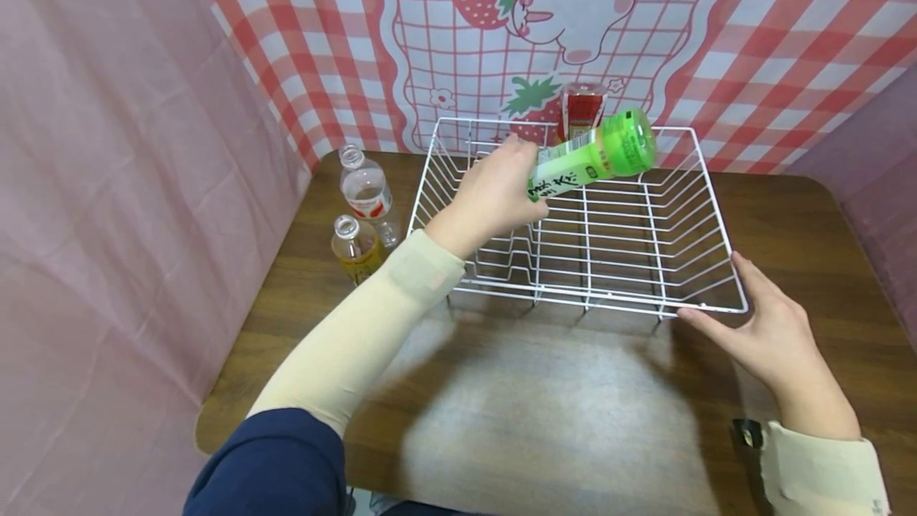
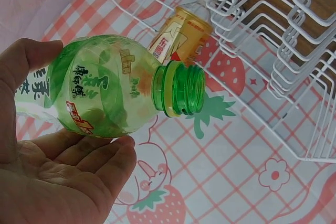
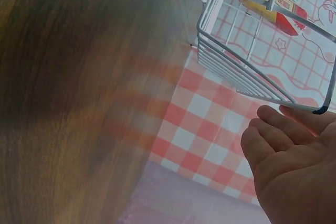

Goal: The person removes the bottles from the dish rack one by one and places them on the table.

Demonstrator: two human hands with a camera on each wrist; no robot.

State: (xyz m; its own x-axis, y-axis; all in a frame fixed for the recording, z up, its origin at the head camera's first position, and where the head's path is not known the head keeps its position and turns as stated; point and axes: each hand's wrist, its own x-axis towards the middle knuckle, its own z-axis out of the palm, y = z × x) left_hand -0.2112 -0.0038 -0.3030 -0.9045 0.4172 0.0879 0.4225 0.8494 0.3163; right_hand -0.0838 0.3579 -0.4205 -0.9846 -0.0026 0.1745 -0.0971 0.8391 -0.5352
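Observation:
My left hand (image 1: 494, 189) grips a green plastic tea bottle (image 1: 602, 154) over the white wire dish rack (image 1: 587, 293). The bottle lies tilted, its base toward the back right in the head view. Its capless neck (image 2: 181, 88) shows in the left wrist view, with the thumb on one side of the body and the fingers along the other. My right hand (image 1: 777, 333) is at the rack's front right corner, thumb tip at the front rim and a fingertip at the side rim. Its fingers (image 3: 281, 129) look fairly straight in the right wrist view.
Left of the rack stand a clear bottle (image 1: 367, 189) and a bottle with yellow liquid (image 1: 357, 249), both capless. A bottle with a red label (image 1: 583, 114) is at the rack's back. Behind hangs a checked cloth (image 1: 301, 30); a pink curtain (image 1: 107, 181) borders the wooden table (image 1: 286, 357).

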